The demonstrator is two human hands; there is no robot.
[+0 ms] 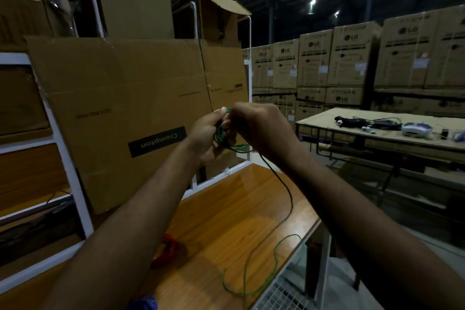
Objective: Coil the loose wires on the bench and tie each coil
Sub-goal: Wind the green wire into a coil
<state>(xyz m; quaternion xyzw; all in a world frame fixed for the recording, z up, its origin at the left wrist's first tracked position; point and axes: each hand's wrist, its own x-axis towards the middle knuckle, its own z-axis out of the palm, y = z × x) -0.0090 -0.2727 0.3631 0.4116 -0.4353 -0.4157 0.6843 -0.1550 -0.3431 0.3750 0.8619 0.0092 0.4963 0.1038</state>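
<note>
Both hands are raised above the wooden bench (226,211), close together. My left hand (207,136) grips a small bundle of green wire loops (219,134). My right hand (254,126) pinches the same green wire right beside it, its back turned to the camera. From the hands the loose end of the green wire (284,189) hangs down to the bench and curls near the bench's right edge. A red wire coil (167,250) lies on the bench, partly hidden behind my left forearm.
Flattened cardboard boxes (130,108) lean against a white metal frame (63,148) behind the bench. To the right stands another table (392,133) with cables and small devices. Stacked cartons (352,65) fill the background. A mesh grille (284,292) sits below the bench's right edge.
</note>
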